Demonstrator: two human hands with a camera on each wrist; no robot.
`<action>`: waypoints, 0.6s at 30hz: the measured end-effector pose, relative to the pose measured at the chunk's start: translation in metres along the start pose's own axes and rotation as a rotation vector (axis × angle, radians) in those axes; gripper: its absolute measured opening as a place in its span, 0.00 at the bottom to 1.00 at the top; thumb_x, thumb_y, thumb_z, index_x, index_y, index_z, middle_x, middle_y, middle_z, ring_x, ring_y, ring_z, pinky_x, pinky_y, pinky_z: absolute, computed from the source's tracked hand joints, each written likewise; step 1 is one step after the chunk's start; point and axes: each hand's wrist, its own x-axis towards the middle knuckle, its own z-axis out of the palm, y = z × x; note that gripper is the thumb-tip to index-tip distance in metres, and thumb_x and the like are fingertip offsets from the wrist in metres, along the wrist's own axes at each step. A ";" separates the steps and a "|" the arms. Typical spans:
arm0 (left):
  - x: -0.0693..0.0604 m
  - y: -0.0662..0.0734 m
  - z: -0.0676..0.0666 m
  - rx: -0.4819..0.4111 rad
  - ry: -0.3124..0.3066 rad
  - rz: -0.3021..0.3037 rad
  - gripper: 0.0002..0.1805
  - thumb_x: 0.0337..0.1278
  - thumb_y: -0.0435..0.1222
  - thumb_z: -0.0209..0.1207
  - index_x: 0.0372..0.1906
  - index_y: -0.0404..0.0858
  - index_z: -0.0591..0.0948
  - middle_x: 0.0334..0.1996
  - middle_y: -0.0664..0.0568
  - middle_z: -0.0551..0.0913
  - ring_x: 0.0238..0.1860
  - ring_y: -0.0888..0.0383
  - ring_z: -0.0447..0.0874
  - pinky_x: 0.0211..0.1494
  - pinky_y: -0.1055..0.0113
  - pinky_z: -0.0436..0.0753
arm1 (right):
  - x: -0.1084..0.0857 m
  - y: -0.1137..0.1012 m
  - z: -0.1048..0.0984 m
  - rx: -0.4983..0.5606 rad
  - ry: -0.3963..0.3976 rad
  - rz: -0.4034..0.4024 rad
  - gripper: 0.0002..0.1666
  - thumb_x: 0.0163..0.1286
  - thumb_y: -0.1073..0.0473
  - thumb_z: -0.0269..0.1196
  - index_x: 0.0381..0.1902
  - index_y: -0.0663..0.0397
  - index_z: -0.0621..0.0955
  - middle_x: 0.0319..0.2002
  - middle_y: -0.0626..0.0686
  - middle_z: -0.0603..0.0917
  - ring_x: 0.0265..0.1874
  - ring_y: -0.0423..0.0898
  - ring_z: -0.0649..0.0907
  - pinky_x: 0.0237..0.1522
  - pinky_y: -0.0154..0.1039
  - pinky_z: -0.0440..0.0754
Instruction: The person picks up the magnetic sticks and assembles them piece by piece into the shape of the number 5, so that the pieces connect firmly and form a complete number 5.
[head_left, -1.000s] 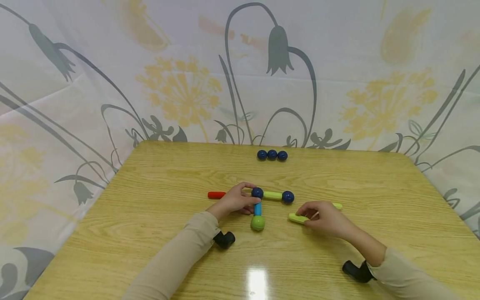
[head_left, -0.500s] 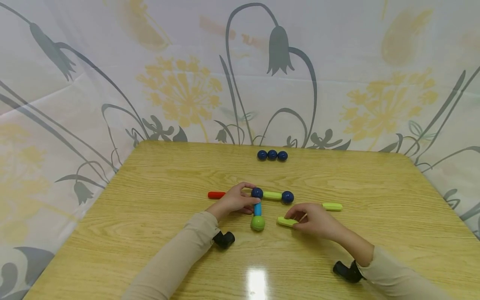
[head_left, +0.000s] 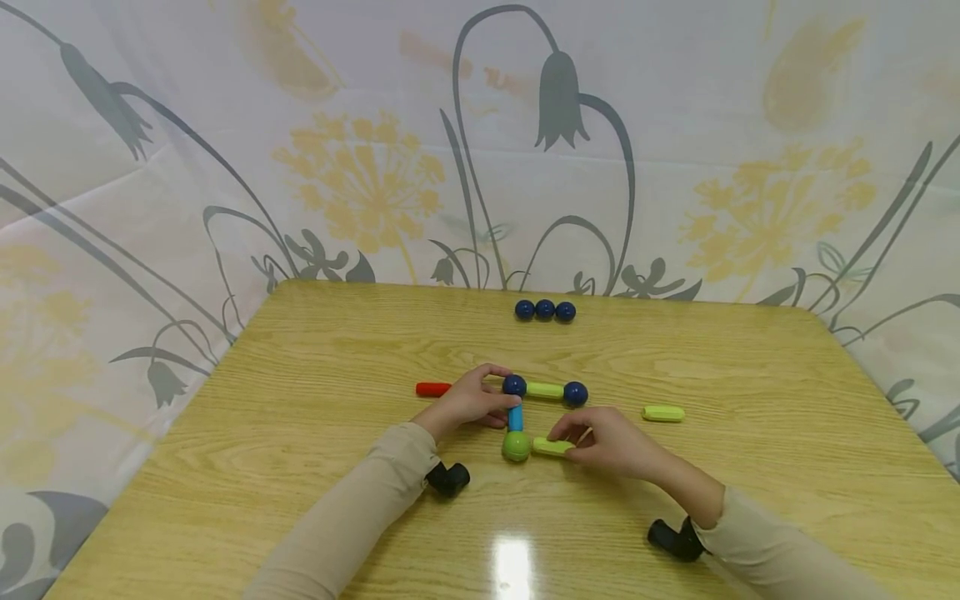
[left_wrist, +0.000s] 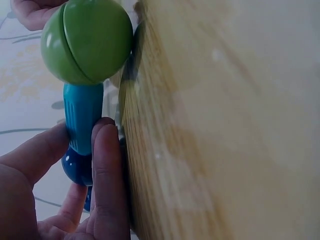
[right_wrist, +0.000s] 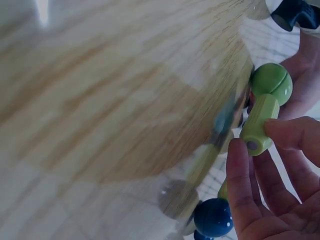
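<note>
My left hand (head_left: 468, 400) pinches the blue rod (head_left: 515, 418) near the dark blue ball (head_left: 514, 385); the left wrist view shows fingers on both sides of the blue rod (left_wrist: 82, 112). At the rod's near end is a green ball (head_left: 516, 446). A yellow-green rod (head_left: 545, 390) runs right from the dark blue ball to another blue ball (head_left: 575, 393). With thumb and fingers my right hand (head_left: 611, 442) holds a yellow-green rod (head_left: 550, 447), its left end at or very near the green ball; contact is unclear.
Another yellow-green rod (head_left: 663, 413) lies on the wooden table (head_left: 750, 467) to the right. A red rod (head_left: 432, 389) lies left, partly behind my left hand. Three dark blue balls (head_left: 545, 310) stand in a row at the back, before a patterned cloth (head_left: 495, 208).
My right hand has moved left with its yellow-green rod, up to the green ball's right side. The rod lying at the right has come fully into view. My left hand has stayed put.
</note>
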 end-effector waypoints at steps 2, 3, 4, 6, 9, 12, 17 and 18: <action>0.000 0.000 0.000 -0.001 0.002 -0.004 0.29 0.57 0.34 0.62 0.63 0.38 0.66 0.43 0.40 0.79 0.31 0.53 0.83 0.37 0.60 0.83 | 0.001 -0.001 0.001 0.005 -0.008 0.000 0.11 0.57 0.71 0.64 0.39 0.58 0.83 0.38 0.49 0.83 0.34 0.42 0.80 0.36 0.33 0.80; 0.000 0.000 0.000 -0.001 0.003 -0.005 0.29 0.57 0.34 0.62 0.63 0.38 0.67 0.43 0.40 0.79 0.31 0.53 0.82 0.37 0.60 0.83 | 0.002 -0.001 0.001 0.007 -0.011 -0.001 0.11 0.57 0.71 0.64 0.39 0.58 0.83 0.38 0.50 0.83 0.35 0.43 0.80 0.36 0.33 0.80; 0.000 0.000 0.000 -0.001 0.003 -0.006 0.29 0.57 0.34 0.62 0.63 0.38 0.67 0.43 0.40 0.79 0.31 0.53 0.82 0.37 0.60 0.83 | 0.002 -0.002 0.002 0.007 -0.012 -0.002 0.11 0.57 0.71 0.64 0.39 0.59 0.83 0.38 0.50 0.83 0.35 0.43 0.80 0.36 0.33 0.80; 0.000 0.000 0.000 -0.003 0.004 -0.008 0.28 0.58 0.34 0.62 0.63 0.37 0.67 0.43 0.40 0.79 0.31 0.53 0.82 0.37 0.60 0.83 | 0.002 -0.002 0.002 0.006 -0.011 -0.003 0.11 0.57 0.71 0.64 0.39 0.59 0.83 0.38 0.50 0.83 0.35 0.44 0.80 0.36 0.33 0.80; -0.001 0.000 0.000 -0.005 0.005 -0.011 0.28 0.57 0.34 0.62 0.63 0.37 0.67 0.43 0.40 0.79 0.31 0.53 0.82 0.37 0.60 0.83 | 0.002 -0.002 0.001 0.002 -0.006 -0.007 0.11 0.57 0.71 0.64 0.39 0.59 0.83 0.37 0.50 0.83 0.35 0.43 0.80 0.36 0.34 0.80; 0.000 0.000 0.000 -0.007 0.004 -0.012 0.28 0.57 0.34 0.62 0.63 0.38 0.67 0.42 0.40 0.79 0.31 0.53 0.82 0.37 0.61 0.83 | 0.001 -0.001 -0.001 0.001 -0.002 -0.013 0.11 0.57 0.70 0.64 0.39 0.59 0.83 0.37 0.50 0.83 0.35 0.43 0.80 0.36 0.34 0.80; 0.001 -0.001 0.000 -0.010 0.001 -0.007 0.28 0.57 0.34 0.62 0.63 0.38 0.67 0.42 0.40 0.79 0.31 0.53 0.82 0.37 0.60 0.83 | 0.002 0.001 -0.007 -0.001 0.007 -0.036 0.10 0.59 0.71 0.63 0.40 0.61 0.82 0.36 0.51 0.82 0.34 0.42 0.80 0.36 0.35 0.80; 0.001 -0.001 0.000 -0.011 0.000 -0.005 0.28 0.57 0.34 0.62 0.63 0.37 0.67 0.42 0.40 0.79 0.31 0.53 0.82 0.37 0.60 0.83 | 0.002 0.001 -0.009 -0.004 0.011 -0.040 0.10 0.59 0.71 0.62 0.40 0.61 0.82 0.36 0.52 0.82 0.34 0.41 0.80 0.37 0.36 0.80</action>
